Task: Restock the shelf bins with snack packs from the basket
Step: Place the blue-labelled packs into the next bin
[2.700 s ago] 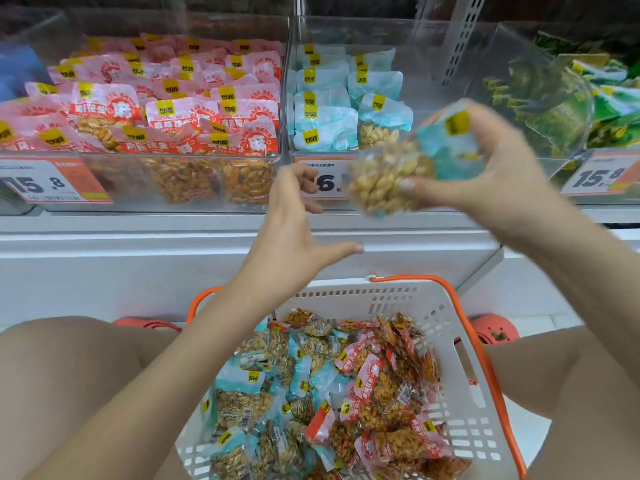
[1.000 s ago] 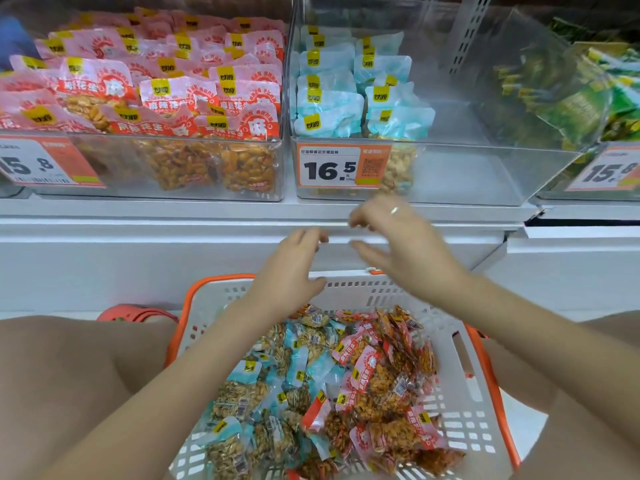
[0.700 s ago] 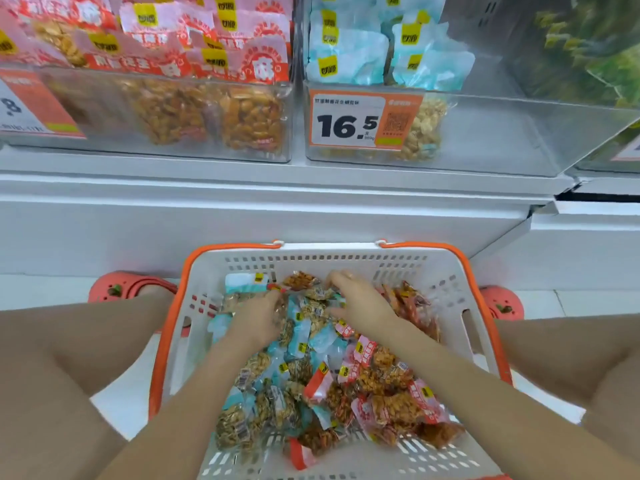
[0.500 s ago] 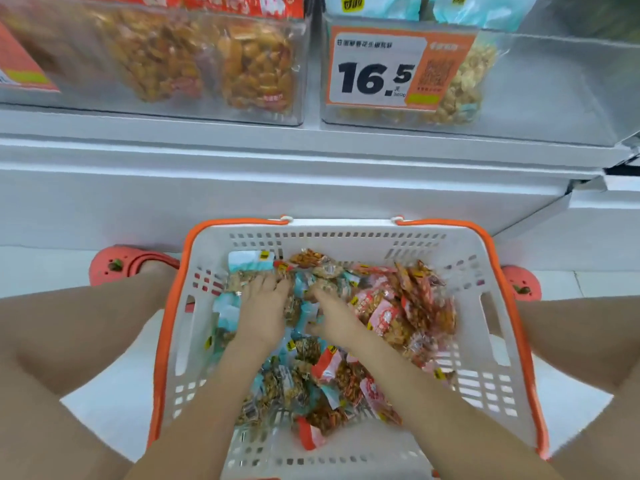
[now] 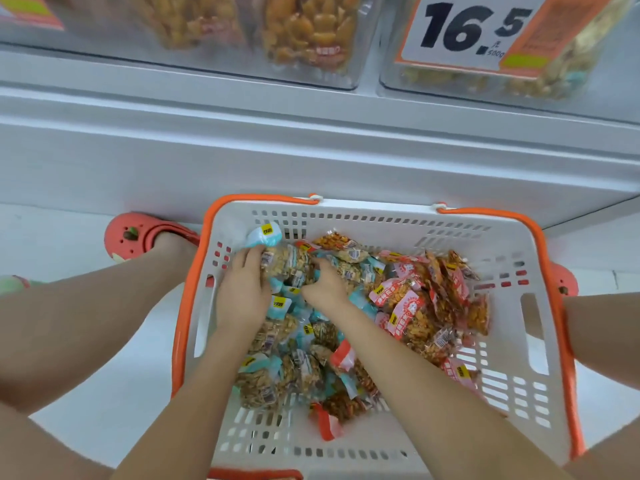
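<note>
A white basket with an orange rim sits on the floor between my knees, holding several snack packs. Blue-topped peanut packs fill its left half and pink-red packs its right half. Both hands are down in the far left of the basket. My left hand grips the blue packs from the left, and my right hand curls its fingers on the same bunch from the right. Above, only the bottoms of two clear shelf bins show: the pink-pack bin and the blue-pack bin.
An orange price tag reading 16.5 hangs on the blue-pack bin. The white shelf ledge juts out just beyond the basket. My coral clogs stand on the white floor on either side, and my bare knees flank the basket.
After the right hand put a blue pack in the bin, both hands dropped into the basket and closed on blue packs at its far left. The view tilted down.
</note>
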